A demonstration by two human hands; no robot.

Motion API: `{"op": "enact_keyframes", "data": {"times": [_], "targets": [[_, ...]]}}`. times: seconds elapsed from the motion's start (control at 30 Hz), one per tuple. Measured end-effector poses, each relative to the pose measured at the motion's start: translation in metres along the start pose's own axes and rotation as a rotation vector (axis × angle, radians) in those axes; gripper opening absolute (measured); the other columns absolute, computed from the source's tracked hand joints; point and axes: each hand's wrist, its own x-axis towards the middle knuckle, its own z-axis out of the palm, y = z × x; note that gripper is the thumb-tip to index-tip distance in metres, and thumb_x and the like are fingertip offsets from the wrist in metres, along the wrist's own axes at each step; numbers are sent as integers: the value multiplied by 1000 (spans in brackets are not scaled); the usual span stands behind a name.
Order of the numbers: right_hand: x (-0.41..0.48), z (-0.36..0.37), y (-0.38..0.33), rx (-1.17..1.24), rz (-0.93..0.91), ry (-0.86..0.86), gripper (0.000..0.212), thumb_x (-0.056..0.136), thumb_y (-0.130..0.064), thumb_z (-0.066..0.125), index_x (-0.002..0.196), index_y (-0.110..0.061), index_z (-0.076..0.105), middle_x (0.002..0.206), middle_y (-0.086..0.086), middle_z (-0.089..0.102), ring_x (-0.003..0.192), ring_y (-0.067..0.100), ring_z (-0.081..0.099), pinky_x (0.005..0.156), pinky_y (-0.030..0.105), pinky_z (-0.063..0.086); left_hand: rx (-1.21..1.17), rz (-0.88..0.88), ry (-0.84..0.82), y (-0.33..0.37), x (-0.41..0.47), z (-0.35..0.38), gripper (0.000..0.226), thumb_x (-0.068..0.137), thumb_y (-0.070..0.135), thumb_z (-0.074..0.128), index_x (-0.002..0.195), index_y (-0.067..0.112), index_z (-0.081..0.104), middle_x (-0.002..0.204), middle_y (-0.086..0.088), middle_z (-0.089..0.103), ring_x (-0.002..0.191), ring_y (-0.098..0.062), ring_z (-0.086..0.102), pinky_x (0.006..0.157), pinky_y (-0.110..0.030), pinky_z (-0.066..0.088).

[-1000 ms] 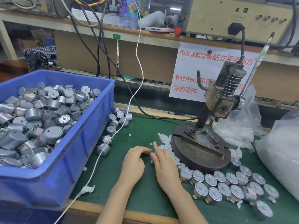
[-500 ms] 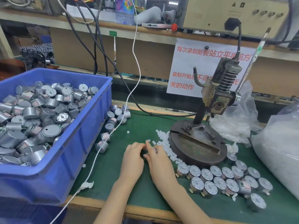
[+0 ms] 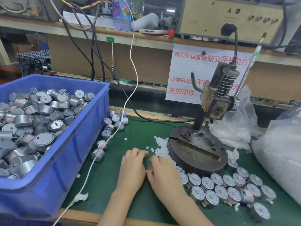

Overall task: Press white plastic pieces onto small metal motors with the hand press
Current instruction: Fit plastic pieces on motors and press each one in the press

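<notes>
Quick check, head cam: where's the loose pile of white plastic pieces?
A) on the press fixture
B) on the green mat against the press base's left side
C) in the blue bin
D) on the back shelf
B: the white plastic pieces lie scattered on the green mat, hugging the left edge of the round press base.

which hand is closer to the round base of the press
Right. The right hand lies just left of the round base, by the white pieces along its edge; the left hand sits farther left, beyond the right hand.
</notes>
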Motion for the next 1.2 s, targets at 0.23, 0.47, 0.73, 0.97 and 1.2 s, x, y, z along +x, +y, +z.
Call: {"op": "enact_keyframes", "data": {"times": [0.23, 0.47, 0.73, 0.97, 1.2], "targets": [[0, -26, 8, -30, -53, -204, 25, 92, -25, 52, 96, -16, 28, 121, 7, 48, 98, 26, 51, 69, 28, 28, 133, -18, 13, 6, -3, 2, 53, 89, 12, 37, 140, 25, 34, 132, 6, 37, 116, -16, 36, 96, -23, 25], [1, -60, 64, 216, 152, 133, 44, 93, -38, 50, 134, -24, 46, 124, -5, 56, 115, 14, 50, 93, 26, 38, 295, 50, -129, 11, -6, 3, 50, 99, 32, 18, 148, 24, 10, 156, 11, 9, 139, -13, 14, 115, -34, 2], [17, -62, 123, 377, 311, 409, 32, 88, -28, 63, 118, -18, 63, 104, 2, 64, 103, 20, 53, 83, 30, 41, 320, 61, -160, 11, -7, 2, 50, 100, 35, 13, 149, 25, 7, 155, 14, 6, 140, -11, 9, 115, -39, -3], [29, -49, 141, 329, 314, 448, 29, 85, -22, 68, 110, -8, 64, 115, 11, 60, 110, 26, 47, 93, 33, 35, 308, 56, -168, 11, -5, 2, 50, 100, 37, 14, 148, 27, 7, 156, 13, 3, 141, -11, 6, 116, -38, -1], [36, -58, 148, 283, 272, 370, 30, 82, -23, 70, 107, -6, 64, 110, 11, 59, 103, 27, 51, 88, 35, 40, 306, 61, -145, 13, -4, 3, 50, 100, 37, 14, 148, 27, 8, 155, 14, 6, 141, -9, 7, 115, -35, 0]]}}
